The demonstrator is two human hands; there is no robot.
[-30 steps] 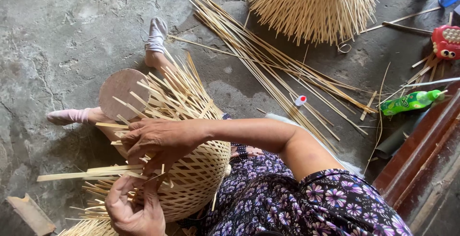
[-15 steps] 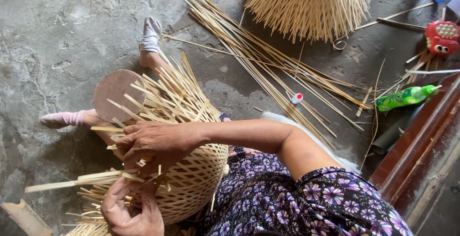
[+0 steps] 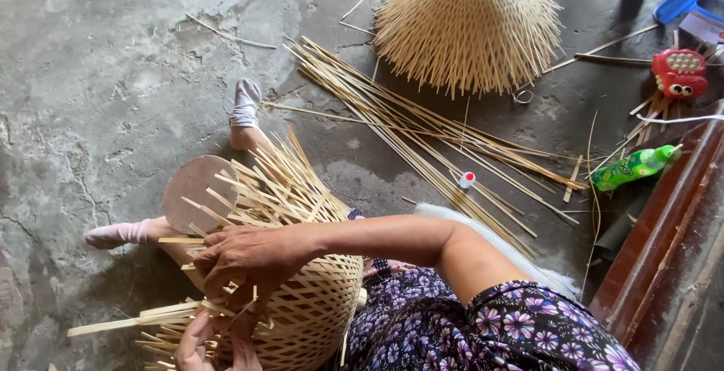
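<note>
Both hands on the half-woven bamboo basket [image 3: 302, 295] — right hand [image 3: 253, 262] pinching its strips, left hand [image 3: 215, 344] gripping a loose strip [image 3: 128, 322] underneath.

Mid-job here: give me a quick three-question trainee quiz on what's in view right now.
1. True or false: the right hand rests on the half-woven bamboo basket.
2. What lies on the concrete floor between the two baskets? A) loose bamboo strips B) a coil of rope C) folded cloth
3. What colour is the plastic bottle by the wooden edge?

Key: 1 true. 2 A, the loose bamboo strips below the finished basket. 3 green.
</note>
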